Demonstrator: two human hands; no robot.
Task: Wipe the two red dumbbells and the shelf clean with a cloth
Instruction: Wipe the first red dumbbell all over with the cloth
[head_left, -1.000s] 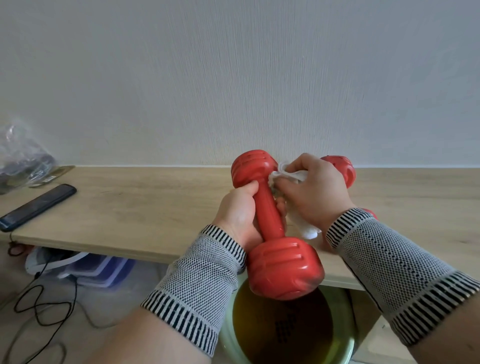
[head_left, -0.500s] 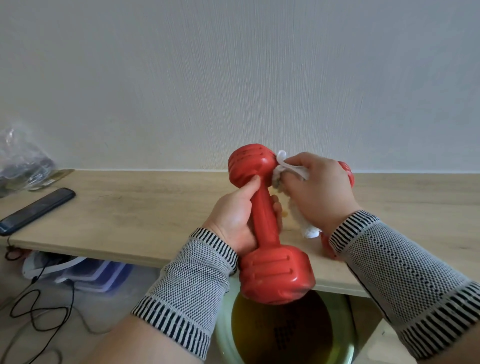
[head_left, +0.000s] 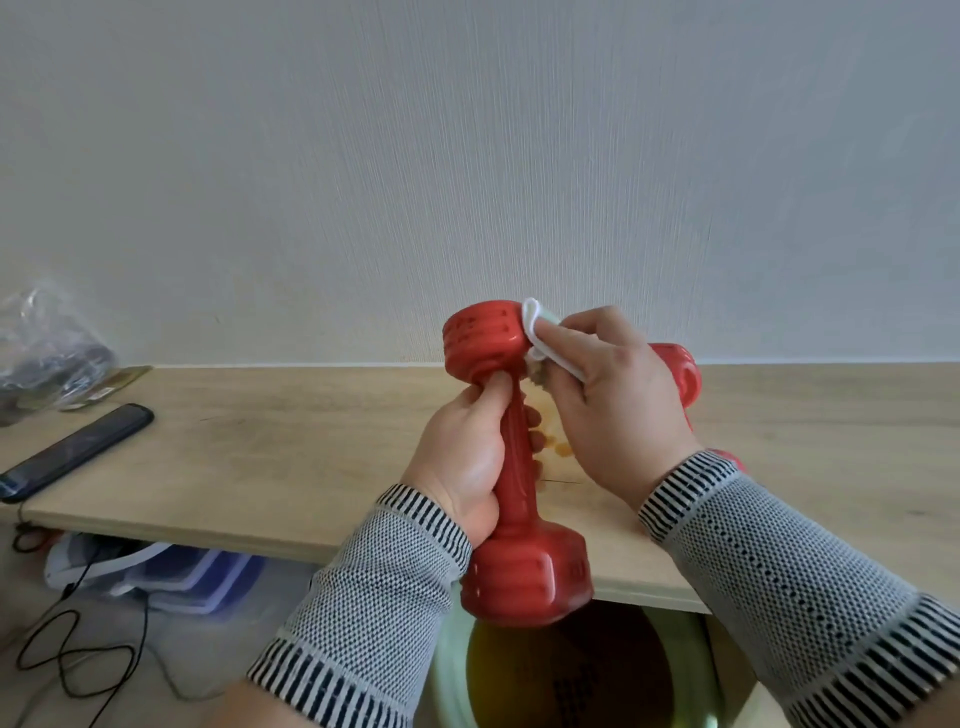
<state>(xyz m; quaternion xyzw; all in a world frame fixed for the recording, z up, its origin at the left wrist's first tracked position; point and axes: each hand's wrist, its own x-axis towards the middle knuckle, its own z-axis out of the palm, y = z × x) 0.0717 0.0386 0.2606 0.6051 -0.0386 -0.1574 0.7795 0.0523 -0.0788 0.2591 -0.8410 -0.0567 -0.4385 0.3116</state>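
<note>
While left hand (head_left: 465, 467) gripped near dumbbell (head_left: 511, 467) upright above shelf (head_left: 260, 467) edge, pressed cloth (head_left: 545, 345) w/ right hand (head_left: 618, 405) onto top head; 2nd dumbbell (head_left: 680, 379) behind, on shelf.

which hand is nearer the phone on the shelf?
Left. The left hand grips the held dumbbell at mid-shelf, right of the phone; the right hand, holding the cloth, is farther right.
</note>
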